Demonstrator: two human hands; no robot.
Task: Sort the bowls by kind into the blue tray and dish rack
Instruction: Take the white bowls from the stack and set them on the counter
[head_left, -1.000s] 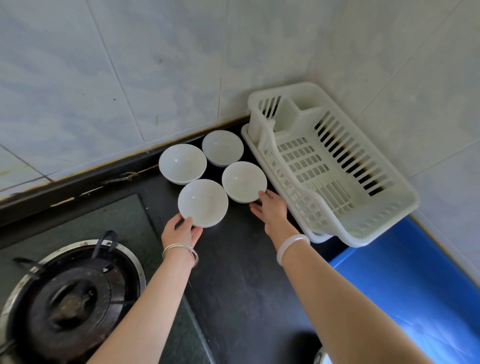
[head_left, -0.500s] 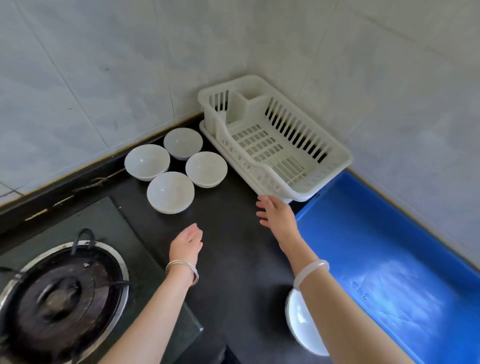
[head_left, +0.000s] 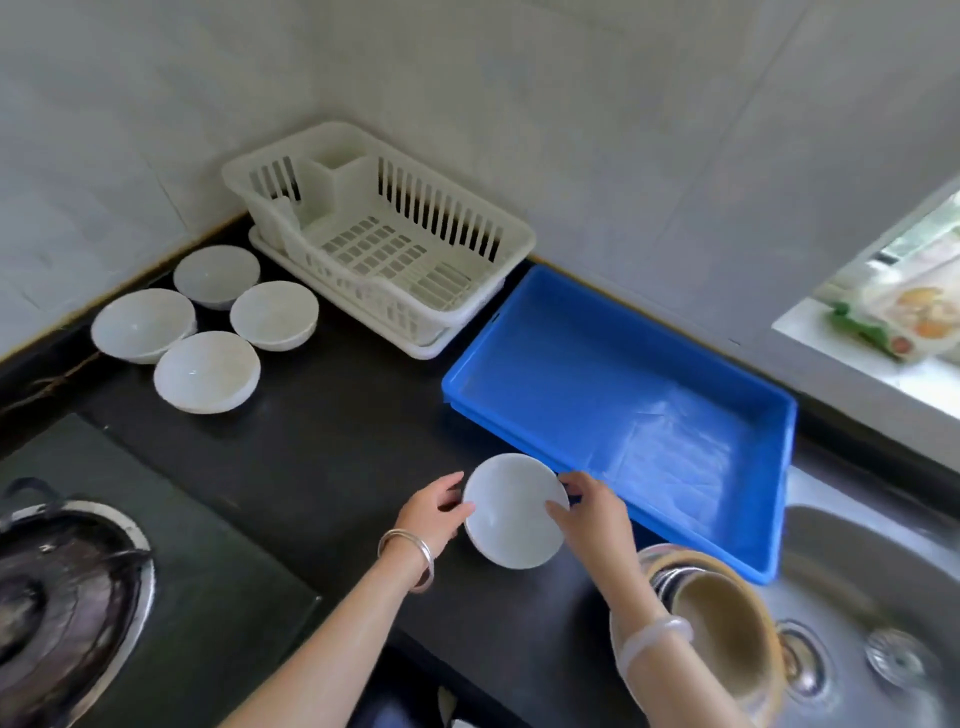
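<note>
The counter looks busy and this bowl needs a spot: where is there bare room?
The blue tray and the dish rack both hold nothing. Dark counter lies bare between the four white bowls, the rack, the tray and the stove. It is crowded by the sink, where stacked bowls sit beside the right hand.

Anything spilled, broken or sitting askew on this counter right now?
Nothing stands out. Four white bowls sit upright near the dish rack, the blue tray lies flat, and both hands, left hand and right hand, hold a fifth white bowl.
</note>
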